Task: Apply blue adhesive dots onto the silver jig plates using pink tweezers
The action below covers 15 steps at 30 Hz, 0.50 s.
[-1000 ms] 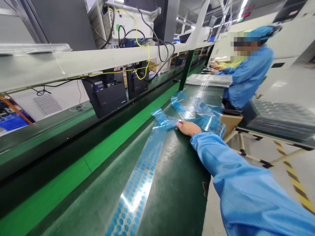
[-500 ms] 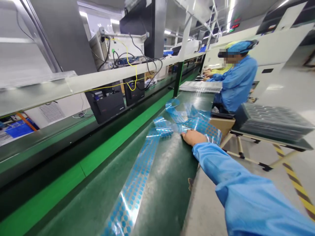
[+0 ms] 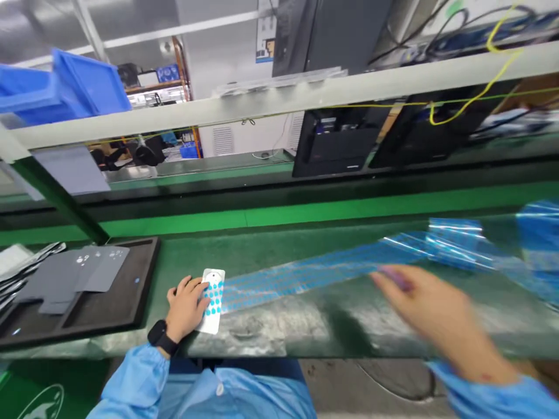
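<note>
At the left end of the bench (image 3: 271, 240), near its front edge, we see a dark tray (image 3: 151, 282) with grey flat plates (image 3: 105, 273) overlapping in it, probably gathered there so that they stay off the middle of the surface. To the right of the tray, our left hand (image 3: 186, 308), a black watch (image 3: 162, 337) on its wrist, lies with fingers a little spread, pressing on a white card (image 3: 210, 323) near the front edge. We judge that this pressure is what keeps the card from sliding. Blue dots show on the card; whether they sit on it or on film over it, we cannot tell.

From the card's right side the blue-dotted film strip (image 3: 301, 276) runs rightward, climbing slightly towards the far edge, seemingly laid out long to stay flat and untangled. Our right hand (image 3: 437, 308) is at the strip's front margin; motion blur hides whether its fingertips pinch the film or merely pass beside it. Farther right, the strip doubles over itself and leads into a loose heap of film (image 3: 539, 241).
</note>
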Available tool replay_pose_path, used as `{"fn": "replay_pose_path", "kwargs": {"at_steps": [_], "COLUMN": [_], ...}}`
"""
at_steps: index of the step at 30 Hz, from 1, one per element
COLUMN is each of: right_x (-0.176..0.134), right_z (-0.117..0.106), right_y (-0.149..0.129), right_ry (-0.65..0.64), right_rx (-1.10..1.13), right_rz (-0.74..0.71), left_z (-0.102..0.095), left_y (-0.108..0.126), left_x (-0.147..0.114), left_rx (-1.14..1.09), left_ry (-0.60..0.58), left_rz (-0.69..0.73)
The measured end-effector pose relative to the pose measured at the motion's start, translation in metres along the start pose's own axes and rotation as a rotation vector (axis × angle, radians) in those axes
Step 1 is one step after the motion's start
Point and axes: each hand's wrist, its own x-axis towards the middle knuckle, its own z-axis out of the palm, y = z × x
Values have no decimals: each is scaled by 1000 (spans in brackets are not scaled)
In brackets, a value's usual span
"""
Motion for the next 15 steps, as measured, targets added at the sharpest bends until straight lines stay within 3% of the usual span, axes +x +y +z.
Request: {"fn": "replay_pose_path", "kwargs": {"at_steps": [1, 3, 6, 9, 15], "right_x": [-7, -19, -23, -17, 2], "right_z": [16, 49, 88, 104, 105], "right_y": [-38, -109, -179, -198, -189], "right_ry": [1, -176, -460, -553, -524], "right_rx": [8, 42, -24, -163, -301], "right_rz": [-54, -259, -347, -301, -162], "left_z": [-1, -1, 0, 4, 13], "left_y": [2, 5, 4, -3, -11], "left_x": [-2, -6, -13, -20, -26], "left_rx": [1, 8, 19, 8, -41], "left_ry": [-19, -18, 34, 86, 199], "left_rz": [-22, -57, -122, -165, -183]}}
